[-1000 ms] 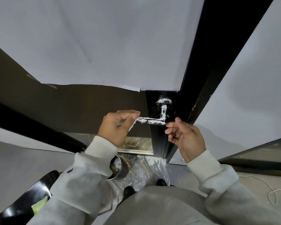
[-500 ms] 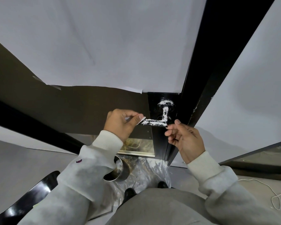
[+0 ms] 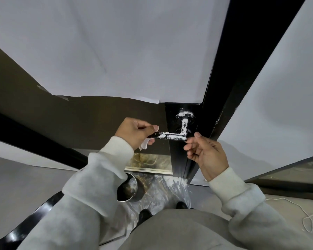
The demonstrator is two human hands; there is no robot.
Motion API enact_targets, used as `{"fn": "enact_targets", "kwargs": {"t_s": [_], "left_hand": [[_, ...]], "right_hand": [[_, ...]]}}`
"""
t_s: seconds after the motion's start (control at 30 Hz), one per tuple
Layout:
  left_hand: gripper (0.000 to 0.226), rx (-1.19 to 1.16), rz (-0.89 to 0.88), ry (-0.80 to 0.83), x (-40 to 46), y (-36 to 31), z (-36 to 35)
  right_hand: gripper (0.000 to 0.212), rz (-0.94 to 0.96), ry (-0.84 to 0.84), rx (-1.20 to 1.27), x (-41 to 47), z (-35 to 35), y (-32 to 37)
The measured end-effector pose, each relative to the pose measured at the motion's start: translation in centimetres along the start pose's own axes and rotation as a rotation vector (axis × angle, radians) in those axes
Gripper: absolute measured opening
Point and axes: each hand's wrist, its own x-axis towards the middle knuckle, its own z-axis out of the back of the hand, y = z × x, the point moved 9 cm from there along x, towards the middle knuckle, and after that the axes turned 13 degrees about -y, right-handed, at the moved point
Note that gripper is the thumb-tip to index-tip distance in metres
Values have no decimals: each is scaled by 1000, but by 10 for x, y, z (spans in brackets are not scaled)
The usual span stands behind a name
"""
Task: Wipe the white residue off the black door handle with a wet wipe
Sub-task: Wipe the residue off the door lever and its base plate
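Note:
The black door handle (image 3: 172,136) juts from the dark door edge, an L-shaped lever crusted with white residue along its bar and neck. My left hand (image 3: 134,132) grips the lever's free left end, with a white wet wipe (image 3: 144,143) pinched against it and hanging below the fingers. My right hand (image 3: 204,152) hovers just right of the lever's bend, fingers loosely curled, thumb tip near the corner, holding nothing.
White paper (image 3: 116,51) covers the door above the handle. On the floor below lie a metal bowl (image 3: 128,190) and crinkled clear plastic sheet (image 3: 163,192). A white cord (image 3: 305,213) trails at right. A glossy black edge (image 3: 34,219) curves at lower left.
My left hand has closed around the lever's left end, and the wipe now hangs under my fingers. The end of the bar shows black where the hand holds it. My right hand has barely shifted.

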Motion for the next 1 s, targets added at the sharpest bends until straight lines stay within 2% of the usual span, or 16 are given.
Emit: {"fn": "enact_targets", "kwargs": {"t_s": [0.07,0.13,0.2,0.3,0.4,0.43,0.57,0.73,0.83,0.87,0.9,0.93,1.0], "left_hand": [[12,-149,162,105,0,10,-2],[23,-258,217,233,0,15,-4],[28,-264,203,330,0,13,-6],[22,-148,95,407,4,-4,-13],[13,114,-240,290,7,-23,-10],[14,126,-297,246,4,-23,-8],[21,-60,-347,114,-11,-4,5],[21,22,-543,20,-17,-16,11],[20,288,-1026,-71,-37,-38,9],[20,328,-1137,-96,-43,-40,7],[20,340,-1166,-112,-45,-40,6],[19,323,-1120,-116,-42,-38,8],[17,215,-837,-95,-29,-33,12]], "right_hand": [[35,2,8,-2,-2,-1,-1],[35,7,13,1,-2,1,0],[35,9,-2,-3,-1,6,0],[36,11,-26,-10,1,13,0],[36,6,-25,-16,2,10,-1],[36,4,-20,-16,2,7,-1],[36,-4,-7,-24,2,4,-3],[36,-2,-25,-31,5,13,-3],[36,-10,-30,-36,5,14,-5],[37,-11,-30,-40,6,15,-5],[37,-11,-29,-45,5,14,-6],[36,-11,-26,-45,6,13,-6],[36,-11,-22,-42,5,11,-6]]}}
